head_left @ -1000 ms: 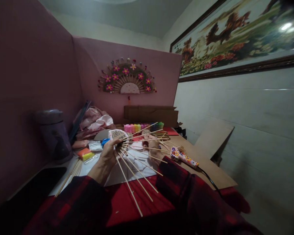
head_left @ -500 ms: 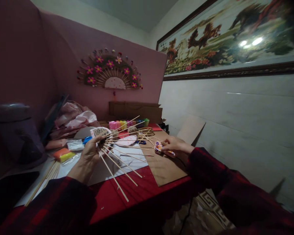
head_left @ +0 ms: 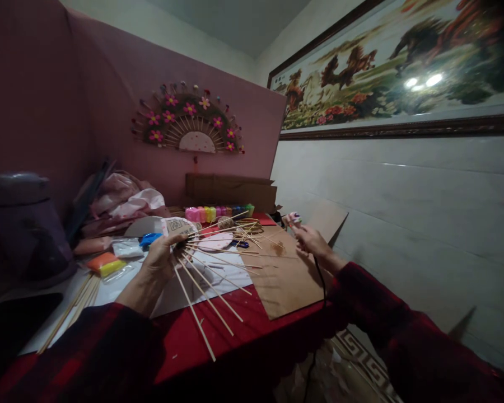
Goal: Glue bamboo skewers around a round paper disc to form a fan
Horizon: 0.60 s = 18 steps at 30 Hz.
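Observation:
My left hand grips a half-round fan piece at its base, with several thin wooden sticks spreading from it toward the right and the front edge. In my right hand is a small patterned tool with a dark cord, likely a glue gun, raised over the right end of the brown board. A pink-spotted half-round piece lies behind the sticks.
Bags of coloured clay and loose sticks lie at the left, near a large lidded container. A row of coloured packs sits at the back. A flowered fan hangs on the pink panel.
My right hand has lifted the patterned tool off the brown board and moved it right and up. The fan piece in my left hand has tilted slightly.

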### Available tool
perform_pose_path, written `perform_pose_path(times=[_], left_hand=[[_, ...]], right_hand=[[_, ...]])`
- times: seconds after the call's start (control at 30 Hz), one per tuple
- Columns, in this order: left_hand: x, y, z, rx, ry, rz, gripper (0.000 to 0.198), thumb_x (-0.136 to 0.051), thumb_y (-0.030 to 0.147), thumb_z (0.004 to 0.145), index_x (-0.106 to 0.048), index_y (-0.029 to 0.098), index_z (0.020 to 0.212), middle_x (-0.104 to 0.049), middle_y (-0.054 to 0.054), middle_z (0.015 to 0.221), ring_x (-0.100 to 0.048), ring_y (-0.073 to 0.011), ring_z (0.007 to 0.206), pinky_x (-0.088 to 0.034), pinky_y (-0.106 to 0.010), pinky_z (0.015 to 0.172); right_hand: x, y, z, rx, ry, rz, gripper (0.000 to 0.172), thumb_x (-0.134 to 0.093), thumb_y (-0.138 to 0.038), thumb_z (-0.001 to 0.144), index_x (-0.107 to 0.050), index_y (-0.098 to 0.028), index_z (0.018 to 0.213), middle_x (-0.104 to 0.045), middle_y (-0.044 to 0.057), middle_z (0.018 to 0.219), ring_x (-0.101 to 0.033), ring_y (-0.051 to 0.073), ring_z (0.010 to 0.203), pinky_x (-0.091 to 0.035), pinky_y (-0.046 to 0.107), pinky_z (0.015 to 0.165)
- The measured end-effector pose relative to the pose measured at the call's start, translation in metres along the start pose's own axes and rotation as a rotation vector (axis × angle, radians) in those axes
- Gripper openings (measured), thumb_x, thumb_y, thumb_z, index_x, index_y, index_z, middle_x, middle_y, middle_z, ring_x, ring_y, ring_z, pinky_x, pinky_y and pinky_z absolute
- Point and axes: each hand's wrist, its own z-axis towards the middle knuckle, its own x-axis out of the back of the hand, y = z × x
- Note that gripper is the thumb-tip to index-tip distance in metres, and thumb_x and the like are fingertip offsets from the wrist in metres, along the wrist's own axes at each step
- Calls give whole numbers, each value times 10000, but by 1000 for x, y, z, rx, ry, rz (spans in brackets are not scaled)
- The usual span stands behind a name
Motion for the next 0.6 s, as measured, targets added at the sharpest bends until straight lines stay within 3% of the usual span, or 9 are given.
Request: perform_pose_path(times=[0.07, 0.13, 0.33, 0.43, 0.6], left_hand=[[1, -3, 3, -15, -25, 26, 236, -539, -24, 644, -606, 90, 840, -648, -44, 619, -623, -149, 475, -538, -230, 435], [2, -4, 5, -35, -35, 39, 257, -551, -22, 633, -612, 91, 856, -654, -41, 624, -623, -145, 478, -533, -220, 434], [0, -5, 1, -46, -20, 73, 239, -550, -26, 637, -604, 94, 836, -645, -30, 593, -611, -137, 454, -521, -210, 418], [-1, -4, -3, 0, -54, 116, 219, -554, -29, 639, -605, 89, 816, -643, -37, 578, -609, -137, 450, -522, -208, 423], [1, -5, -4, 111, -169, 203, 165, -545, -27, 664, -616, 61, 784, -659, -82, 591, -612, -131, 463, -538, -209, 479]], right_hand=[[6, -4, 1, -57, 11, 158, 275, -560, -429, 739, -438, -189, 796, -386, -66, 579, -331, 58, 407, -232, 174, 327], [7, -5, 0, -74, -38, 170, 269, -624, -358, 673, -440, -187, 766, -363, -78, 543, -331, 57, 396, -224, 167, 299], [-7, -26, -12, 36, -86, 431, 347, -681, -341, 639, -523, -160, 890, -422, -69, 594, -324, 36, 391, -239, 167, 295], [-16, -50, -22, 94, -223, 452, 294, -678, -356, 675, -528, -162, 836, -453, -54, 612, -340, 35, 403, -225, 161, 299], [-29, -89, -30, 126, -493, 267, 292, -638, -412, 747, -508, -151, 718, -460, -48, 535, -348, 36, 383, -231, 154, 303]])
